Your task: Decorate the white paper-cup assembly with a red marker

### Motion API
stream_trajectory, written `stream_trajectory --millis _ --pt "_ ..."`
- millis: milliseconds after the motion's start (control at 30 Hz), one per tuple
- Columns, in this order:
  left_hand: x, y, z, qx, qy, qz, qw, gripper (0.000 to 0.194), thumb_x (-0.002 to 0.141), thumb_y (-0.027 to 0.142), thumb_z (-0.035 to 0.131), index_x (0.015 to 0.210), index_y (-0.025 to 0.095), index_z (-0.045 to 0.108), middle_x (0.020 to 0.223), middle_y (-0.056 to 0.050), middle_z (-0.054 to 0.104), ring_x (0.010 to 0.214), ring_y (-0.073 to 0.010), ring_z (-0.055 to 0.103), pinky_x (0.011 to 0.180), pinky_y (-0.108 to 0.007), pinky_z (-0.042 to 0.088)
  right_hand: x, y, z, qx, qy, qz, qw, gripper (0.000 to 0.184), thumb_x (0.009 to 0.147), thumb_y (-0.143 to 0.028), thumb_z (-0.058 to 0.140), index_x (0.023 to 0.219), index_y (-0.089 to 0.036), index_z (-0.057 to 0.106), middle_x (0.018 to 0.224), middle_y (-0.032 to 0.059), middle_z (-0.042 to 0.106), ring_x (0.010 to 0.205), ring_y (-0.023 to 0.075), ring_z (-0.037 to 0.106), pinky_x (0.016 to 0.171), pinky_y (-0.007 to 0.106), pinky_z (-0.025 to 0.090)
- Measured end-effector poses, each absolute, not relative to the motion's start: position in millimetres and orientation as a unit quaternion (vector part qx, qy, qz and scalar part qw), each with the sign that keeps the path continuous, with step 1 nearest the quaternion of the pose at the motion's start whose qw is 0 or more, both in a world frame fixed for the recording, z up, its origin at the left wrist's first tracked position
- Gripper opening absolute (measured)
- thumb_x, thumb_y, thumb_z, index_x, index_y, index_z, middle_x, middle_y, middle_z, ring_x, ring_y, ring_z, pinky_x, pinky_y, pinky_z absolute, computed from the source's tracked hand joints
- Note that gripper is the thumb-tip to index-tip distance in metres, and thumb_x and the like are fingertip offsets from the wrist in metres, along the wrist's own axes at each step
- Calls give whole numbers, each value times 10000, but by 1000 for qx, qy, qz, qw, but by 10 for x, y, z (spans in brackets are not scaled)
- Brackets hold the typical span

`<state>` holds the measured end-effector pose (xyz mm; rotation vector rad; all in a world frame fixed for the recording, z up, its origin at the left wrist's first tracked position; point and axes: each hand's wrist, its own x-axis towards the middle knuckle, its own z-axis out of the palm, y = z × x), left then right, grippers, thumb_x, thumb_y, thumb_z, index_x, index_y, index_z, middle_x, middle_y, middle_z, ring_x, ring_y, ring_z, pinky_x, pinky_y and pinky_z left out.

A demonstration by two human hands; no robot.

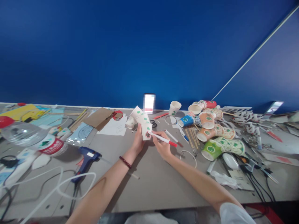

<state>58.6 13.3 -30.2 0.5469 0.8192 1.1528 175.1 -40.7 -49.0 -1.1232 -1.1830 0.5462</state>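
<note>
The left hand [138, 140] has its fingers closed around the side of the lowest white paper cup [146, 127] of a small cluster of cups [137, 112], above the middle of the table [149, 189], and it seems that this grip serves to steady the cup, with its red ring [146, 134] turned toward the other hand. The right hand [161, 145] has its fingers pinched on the red-ended marker [163, 139], near the writing end, probably for finer control; whether the tip touches the cup, I cannot tell.

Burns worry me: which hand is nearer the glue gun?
Left: the left hand holds cups right of the glue gun; the right hand, with a pen, is farther right.
</note>
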Motion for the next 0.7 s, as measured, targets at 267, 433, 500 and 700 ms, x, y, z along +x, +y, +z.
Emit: stream_trajectory --millis 267,433,500,700 --pt "585 112 -279 257 372 522 724 558 964 662 520 1125 175 742 1018 -109 772 923 -232 720 776 -308 542 1742 -411 -501 -497 -518 239 653 158 870 -381 712 903 -228 725 913 73 795 819 242 748 789 390 612" --pt "586 127 -279 254 372 521 725 552 956 667 530 1107 180 743 990 -100 764 881 -223 710 750 -302 542 1748 -417 -498 -504 -521 238 647 175 877 -397 712 910 -226 727 921 74 798 831 243 746 782 388 609" --pt "587 131 -278 249 378 519 725 551 957 660 536 1112 172 740 989 -99 761 873 -217 708 744 -296 541 1750 -422 -493 -503 -522 235 647 179 883 -401 709 910 -225 727 922 75 797 832 242 745 788 388 608" --pt "586 122 -268 250 375 519 726 557 983 639 504 1152 157 725 1000 -100 765 864 -207 704 740 -278 538 1748 -427 -494 -507 -526 225 645 181 895 -400 694 921 -222 718 934 79 794 830 236 745 779 379 605"
